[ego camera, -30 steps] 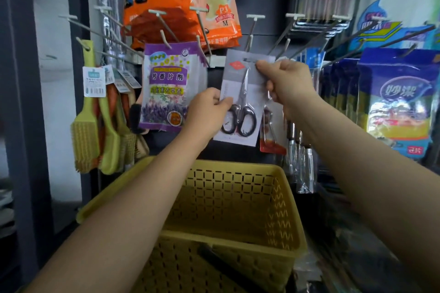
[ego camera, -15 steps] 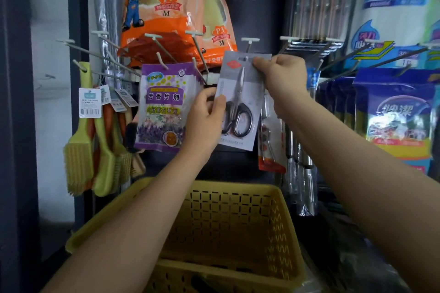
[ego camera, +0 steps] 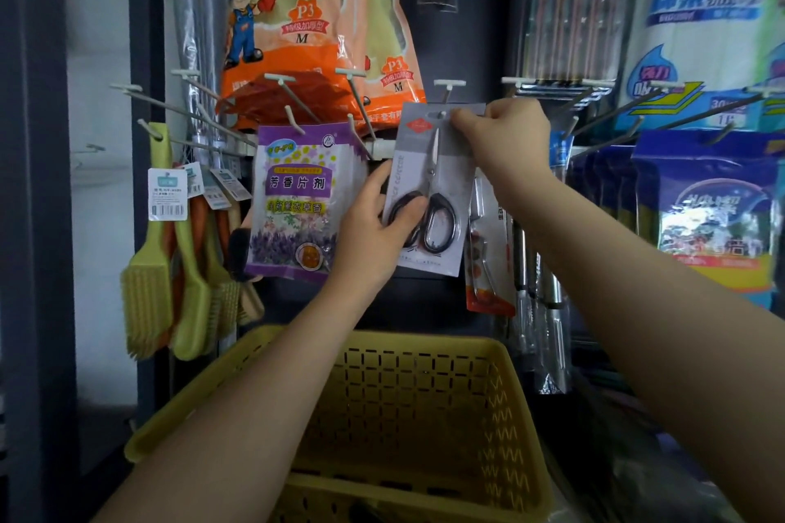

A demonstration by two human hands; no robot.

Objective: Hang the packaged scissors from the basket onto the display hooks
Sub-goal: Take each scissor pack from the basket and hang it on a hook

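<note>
Gripping carded scissors (ego camera: 429, 200), hands flank "P3 M" gloves (ego camera: 297, 34).

scissors pack (ego camera: 433, 191); grey card, upright; slot at hook (ego camera: 447, 91); basket (ego camera: 424, 408) yellow, below

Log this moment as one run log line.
step: hanging | left hand: holds scissors pack lower edge | right hand: pinches top at hook | basket: below
</note>
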